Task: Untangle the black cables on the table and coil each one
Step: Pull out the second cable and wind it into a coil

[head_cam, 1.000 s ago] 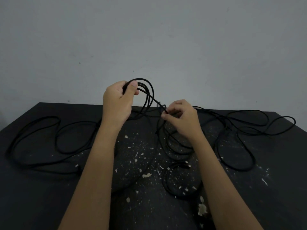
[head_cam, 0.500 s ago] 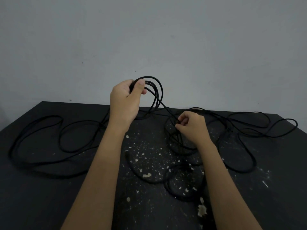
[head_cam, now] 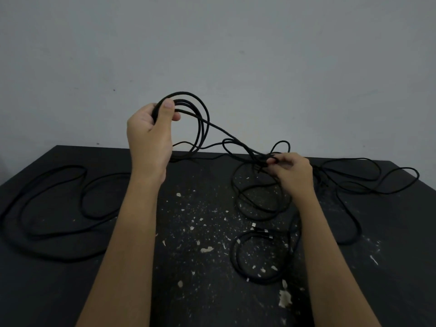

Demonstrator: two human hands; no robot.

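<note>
Holding coil (head_cam: 202, 126) in L hand (head_cam: 148, 135), R hand (head_cam: 292, 171) pinching tangle (head_cam: 259, 159).

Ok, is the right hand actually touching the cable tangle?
Touching. The head view shows the right hand pinching the cable tangle between thumb and fingertips, with no gap.

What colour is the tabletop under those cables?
The table is black, speckled with pale flecks near the middle; the head view shows it.
</note>
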